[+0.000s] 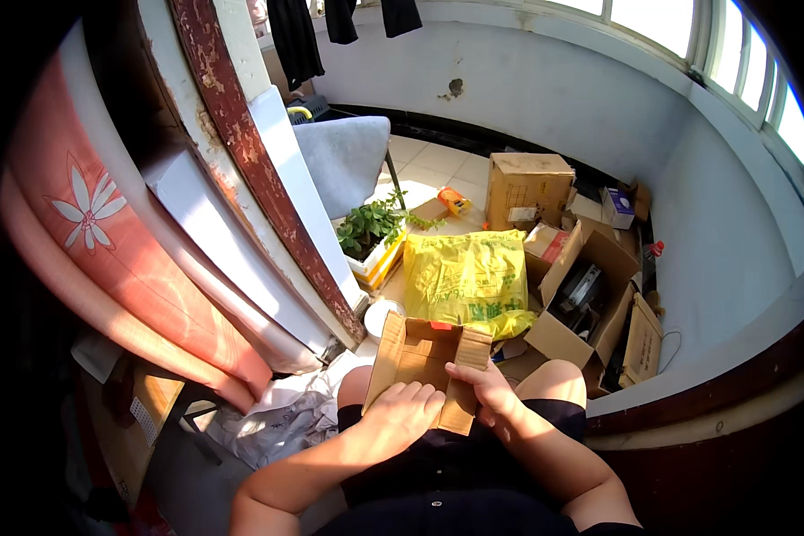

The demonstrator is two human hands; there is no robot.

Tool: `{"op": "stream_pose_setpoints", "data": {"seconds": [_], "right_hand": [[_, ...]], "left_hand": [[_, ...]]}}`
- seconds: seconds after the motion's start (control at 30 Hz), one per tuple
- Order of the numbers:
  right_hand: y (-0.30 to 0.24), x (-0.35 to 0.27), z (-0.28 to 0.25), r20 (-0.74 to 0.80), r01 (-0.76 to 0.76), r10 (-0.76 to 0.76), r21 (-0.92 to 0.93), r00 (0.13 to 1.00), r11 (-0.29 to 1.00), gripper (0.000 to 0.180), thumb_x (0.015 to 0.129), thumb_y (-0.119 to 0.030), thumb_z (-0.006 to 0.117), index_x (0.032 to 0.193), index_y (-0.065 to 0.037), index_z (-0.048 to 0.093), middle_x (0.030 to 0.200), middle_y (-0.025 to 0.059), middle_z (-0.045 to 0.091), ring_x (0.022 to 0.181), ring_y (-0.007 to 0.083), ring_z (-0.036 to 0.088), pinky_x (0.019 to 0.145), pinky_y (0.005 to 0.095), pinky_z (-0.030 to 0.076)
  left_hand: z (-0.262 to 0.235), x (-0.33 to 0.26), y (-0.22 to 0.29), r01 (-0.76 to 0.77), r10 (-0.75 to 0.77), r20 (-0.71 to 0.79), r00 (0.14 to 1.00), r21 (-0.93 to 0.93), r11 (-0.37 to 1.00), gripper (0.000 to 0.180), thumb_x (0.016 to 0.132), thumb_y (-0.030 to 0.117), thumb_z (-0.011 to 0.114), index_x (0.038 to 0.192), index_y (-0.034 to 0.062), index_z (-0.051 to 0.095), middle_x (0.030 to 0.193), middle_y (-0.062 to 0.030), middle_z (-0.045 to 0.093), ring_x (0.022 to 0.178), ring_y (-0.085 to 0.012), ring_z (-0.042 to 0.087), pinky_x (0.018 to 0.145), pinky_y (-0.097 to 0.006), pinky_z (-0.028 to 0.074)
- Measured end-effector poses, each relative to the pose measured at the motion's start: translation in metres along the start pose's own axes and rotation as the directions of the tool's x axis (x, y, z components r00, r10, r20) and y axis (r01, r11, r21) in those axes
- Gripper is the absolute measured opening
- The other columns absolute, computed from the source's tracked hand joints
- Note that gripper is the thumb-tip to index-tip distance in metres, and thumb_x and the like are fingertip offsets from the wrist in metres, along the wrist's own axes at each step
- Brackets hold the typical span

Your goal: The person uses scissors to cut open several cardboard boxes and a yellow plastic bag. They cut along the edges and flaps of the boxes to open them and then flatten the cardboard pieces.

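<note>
A small brown cardboard box (422, 359), its top side uncovered, rests over my lap between my knees. My left hand (406, 413) lies across its near left part, fingers bent over the near wall. With the thumb on top and the other fingers behind, my right hand (489, 393) grips the right cardboard flap (463, 384). The inside of the box that I can see is bare cardboard. Part of its near wall is hidden by my left hand.
Ahead lies a yellow plastic bag (466, 275). Right of it stand an open carton (590, 290) with dark items and a closed carton (529, 189). A potted plant (372, 228) and a white round container (383, 317) are left. A pink curtain (107, 232) hangs far left.
</note>
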State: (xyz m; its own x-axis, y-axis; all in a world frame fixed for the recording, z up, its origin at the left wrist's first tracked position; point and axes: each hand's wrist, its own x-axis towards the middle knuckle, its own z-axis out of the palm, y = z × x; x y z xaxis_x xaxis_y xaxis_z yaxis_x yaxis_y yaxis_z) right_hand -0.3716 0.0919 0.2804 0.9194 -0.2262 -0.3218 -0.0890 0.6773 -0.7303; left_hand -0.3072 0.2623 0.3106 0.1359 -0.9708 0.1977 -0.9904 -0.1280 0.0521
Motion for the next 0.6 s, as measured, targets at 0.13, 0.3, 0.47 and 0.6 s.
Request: {"op": "stream_pose_setpoints", "data": {"seconds": [0.13, 0.3, 0.47, 0.6], "right_hand": [[-0.033, 0.076, -0.050, -0.248, 0.161, -0.163, -0.030, 0.955, 0.987, 0.056, 0.080, -0.003, 0.063, 0.130, -0.007, 0.039, 0.114, 0.0082, 0.056, 0.101, 0.0196, 0.055, 0.086, 0.0327, 0.046], [-0.074, 0.203, -0.124, -0.390, 0.215, -0.240, -0.107, 0.889, 0.971, 0.079, 0.078, -0.002, 0.064, 0.144, -0.008, 0.021, 0.123, 0.0091, 0.050, 0.105, 0.0215, 0.053, 0.091, 0.0339, 0.044], [-0.103, 0.280, -0.133, -0.376, 0.271, -0.369, -0.288, 0.850, 0.918, 0.088, 0.078, 0.004, 0.060, 0.148, -0.009, 0.009, 0.124, 0.0102, 0.048, 0.108, 0.0190, 0.051, 0.094, 0.0314, 0.043], [-0.114, 0.271, -0.109, -0.391, 0.164, -0.309, -0.361, 0.867, 0.918, 0.090, 0.077, 0.004, 0.060, 0.149, -0.009, 0.007, 0.122, 0.0115, 0.048, 0.106, 0.0184, 0.051, 0.092, 0.0310, 0.043]], "left_hand": [[0.046, 0.079, -0.056, -0.026, 0.044, -0.227, 0.973, 0.082, 0.996, 0.019, 0.075, 0.015, 0.055, 0.092, 0.0066, 0.050, 0.083, -0.0036, 0.050, 0.077, -0.0163, 0.053, 0.067, -0.027, 0.043], [0.108, 0.165, -0.148, -0.135, 0.100, -0.194, 0.976, -0.176, 0.975, 0.021, 0.076, 0.019, 0.062, 0.090, 0.0053, 0.055, 0.091, -0.0046, 0.054, 0.081, -0.0197, 0.055, 0.070, -0.031, 0.045], [0.147, 0.241, -0.225, 0.043, -0.024, 0.043, 0.999, -0.535, 0.844, 0.054, 0.074, 0.035, 0.072, 0.112, 0.0023, 0.052, 0.117, -0.0169, 0.051, 0.114, -0.0330, 0.047, 0.098, -0.042, 0.038], [0.124, 0.258, -0.218, 0.176, 0.027, 0.371, 0.928, -0.502, 0.847, 0.096, 0.071, 0.049, 0.072, 0.137, -0.0078, 0.030, 0.139, -0.0277, 0.033, 0.132, -0.0416, 0.030, 0.109, -0.049, 0.026]]}}
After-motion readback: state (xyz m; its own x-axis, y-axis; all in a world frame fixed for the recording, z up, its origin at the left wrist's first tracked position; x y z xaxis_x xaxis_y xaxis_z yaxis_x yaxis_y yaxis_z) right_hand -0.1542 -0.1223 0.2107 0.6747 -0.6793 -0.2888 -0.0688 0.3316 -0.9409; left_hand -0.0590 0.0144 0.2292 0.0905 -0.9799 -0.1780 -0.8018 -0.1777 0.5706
